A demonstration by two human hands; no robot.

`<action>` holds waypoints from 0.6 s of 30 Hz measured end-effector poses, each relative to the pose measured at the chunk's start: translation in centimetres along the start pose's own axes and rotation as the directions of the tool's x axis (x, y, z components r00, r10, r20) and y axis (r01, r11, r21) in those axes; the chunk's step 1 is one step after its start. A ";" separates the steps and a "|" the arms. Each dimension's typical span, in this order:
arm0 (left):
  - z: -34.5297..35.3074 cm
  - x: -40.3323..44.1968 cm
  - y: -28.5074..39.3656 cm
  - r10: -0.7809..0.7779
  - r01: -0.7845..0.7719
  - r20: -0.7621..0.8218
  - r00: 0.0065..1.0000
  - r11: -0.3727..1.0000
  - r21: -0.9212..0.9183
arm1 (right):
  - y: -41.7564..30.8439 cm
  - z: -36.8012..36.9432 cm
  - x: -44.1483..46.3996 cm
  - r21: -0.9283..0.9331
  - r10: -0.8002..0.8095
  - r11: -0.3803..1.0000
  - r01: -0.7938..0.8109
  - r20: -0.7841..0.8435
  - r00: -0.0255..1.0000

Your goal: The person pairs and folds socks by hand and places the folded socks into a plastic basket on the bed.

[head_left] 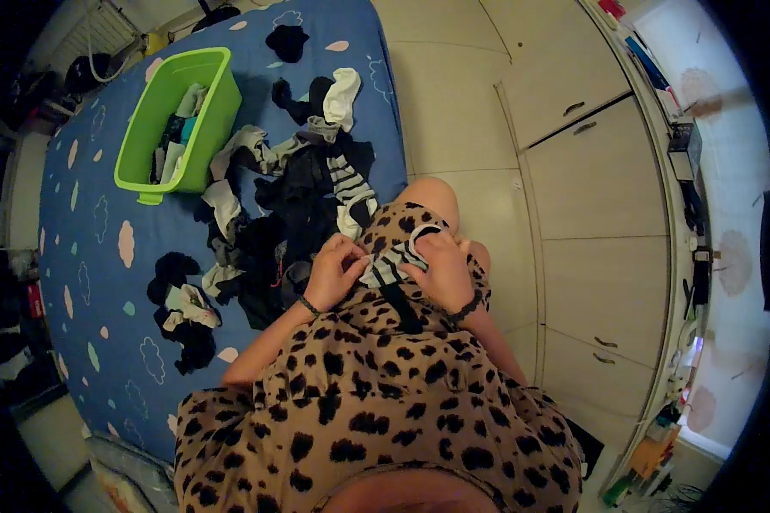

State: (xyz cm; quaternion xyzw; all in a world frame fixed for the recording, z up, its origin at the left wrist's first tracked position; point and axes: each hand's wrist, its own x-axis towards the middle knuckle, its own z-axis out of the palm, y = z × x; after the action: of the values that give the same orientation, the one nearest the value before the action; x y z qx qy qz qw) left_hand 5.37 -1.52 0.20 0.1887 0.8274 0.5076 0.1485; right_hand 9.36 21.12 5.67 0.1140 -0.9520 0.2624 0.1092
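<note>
A black-and-white striped sock (388, 266) lies across my lap, between my two hands. My left hand (337, 271) pinches its left end with thumb and fingertips. My right hand (446, 269) is closed on the other end, near the white-edged opening, and the fingers partly cover it. Below the striped sock, a dark strip (402, 309) rests on the leopard-print dress; I cannot tell what it is. Close beyond my left hand, a pile of loose socks (299, 192) spreads over the bed, with another striped sock (348, 181) at its right side.
A green plastic basket (219, 111) holding several rolled or folded socks stands on the blue patterned bed (103, 282). A dark sock bundle (287, 43) lies at the far side. Pale cabinets (599, 197) line the right, past the tiled floor (479, 214).
</note>
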 end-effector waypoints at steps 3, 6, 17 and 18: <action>0.4 0.4 0.9 0.224 -0.209 -0.116 0.968 0.969 0.131 | 0.8 1.7 -0.7 0.243 0.145 0.953 -0.182 0.162 0.976; 0.5 0.3 1.1 0.438 -0.396 -0.084 0.895 0.868 0.300 | 1.3 1.8 -0.5 0.317 0.219 0.880 -0.353 0.389 0.895; -0.1 1.5 -0.4 0.215 -0.208 -0.128 0.968 0.976 0.070 | 4.9 1.9 -1.8 0.731 0.065 -0.281 -0.621 0.660 0.748; 0.0 2.0 -0.8 0.181 -0.183 -0.165 0.970 0.983 0.000 | 5.2 2.1 -1.9 0.716 -0.014 -0.259 -0.648 0.668 0.744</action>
State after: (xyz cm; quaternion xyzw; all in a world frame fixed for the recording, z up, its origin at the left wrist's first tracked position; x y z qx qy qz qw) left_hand 3.50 -0.90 -0.65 0.2202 0.8122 0.5391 0.0339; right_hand 9.42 24.72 0.95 -0.0624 -0.4004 0.8606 -0.3084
